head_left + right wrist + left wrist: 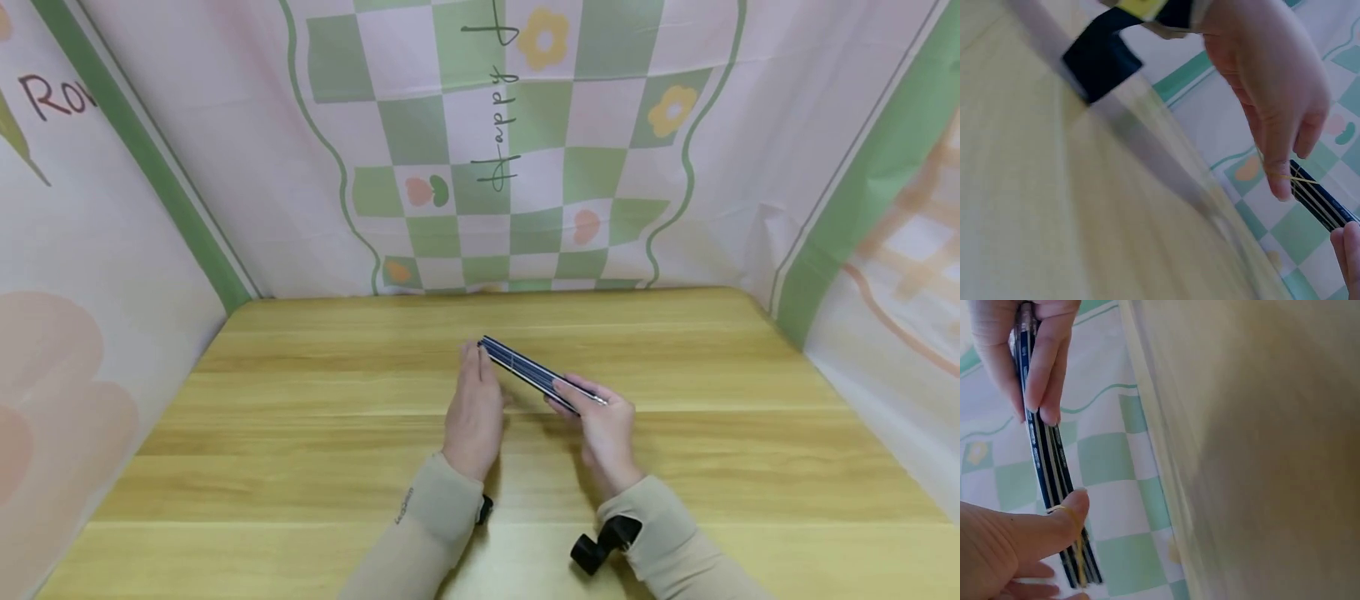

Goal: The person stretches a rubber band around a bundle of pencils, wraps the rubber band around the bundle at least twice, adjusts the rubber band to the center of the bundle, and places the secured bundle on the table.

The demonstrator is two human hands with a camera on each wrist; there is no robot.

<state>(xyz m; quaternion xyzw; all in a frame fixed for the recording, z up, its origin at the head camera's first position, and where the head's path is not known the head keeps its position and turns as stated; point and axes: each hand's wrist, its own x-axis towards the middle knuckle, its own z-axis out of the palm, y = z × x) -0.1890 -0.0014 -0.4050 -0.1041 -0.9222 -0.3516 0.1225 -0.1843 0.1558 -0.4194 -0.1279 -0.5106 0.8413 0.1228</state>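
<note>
Mid-frame, your right hand [606, 427] grips the slim dark-blue striped pencils [527, 371]. Your left hand's [476, 417] thumb hooks a thin yellow rubber band [1080, 553]; a slip could snap it loose.

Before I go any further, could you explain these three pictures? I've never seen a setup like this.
There's no robot here, just a person in beige sleeves working bare-handed. The wide picture comes from a camera worn on the head, looking down at a wooden table with a patterned cloth behind it. The other two come from cameras worn on the left and right wrists.

The forearms reach in over the table. The right hand holds a bundle of dark, pencil-like sticks above it. The left hand is at the opposite end of the bundle, with a thin yellowish band looped over its thumb and reaching across the sticks.
</note>
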